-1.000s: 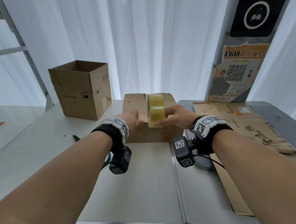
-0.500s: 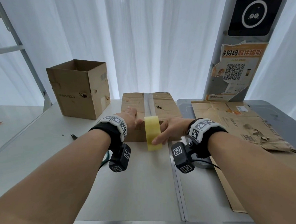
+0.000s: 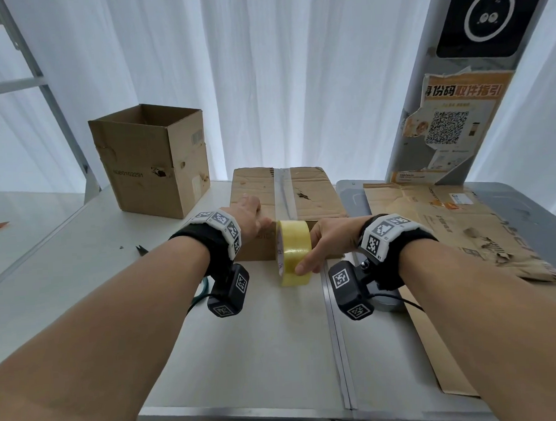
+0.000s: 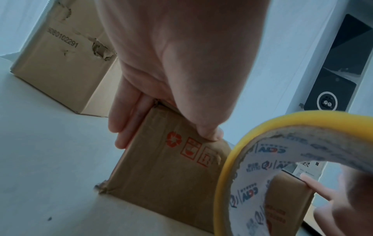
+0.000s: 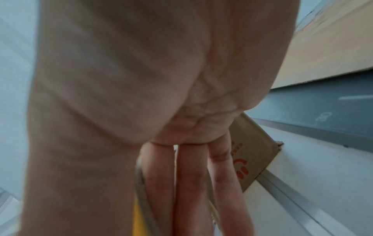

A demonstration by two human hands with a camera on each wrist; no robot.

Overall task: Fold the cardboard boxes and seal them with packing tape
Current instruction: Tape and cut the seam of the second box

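Note:
A closed cardboard box (image 3: 314, 194) lies at the table's centre with a clear tape strip (image 3: 284, 194) along its top seam. My left hand (image 3: 254, 213) holds its near-left top corner; in the left wrist view the fingers (image 4: 121, 127) run down the box's (image 4: 161, 172) left side and the thumb presses the front's top edge. My right hand (image 3: 308, 257) grips a yellow packing tape roll (image 3: 293, 253) on edge against the box's near face, thumb outside and fingers (image 5: 191, 175) through the core. The tape roll (image 4: 242, 159) fills the lower right of the left wrist view.
An open-topped cardboard box (image 3: 151, 159) stands at the back left. Flattened, torn cardboard (image 3: 448, 227) covers the table's right side. Scissors (image 3: 142, 248) lie left of my left forearm. A pillar with a poster (image 3: 449, 127) rises behind the box.
My right hand has drawn the tape roll from above the box's top towards me and down over the near edge, leaving a strip along the seam. The left hand stayed on the corner.

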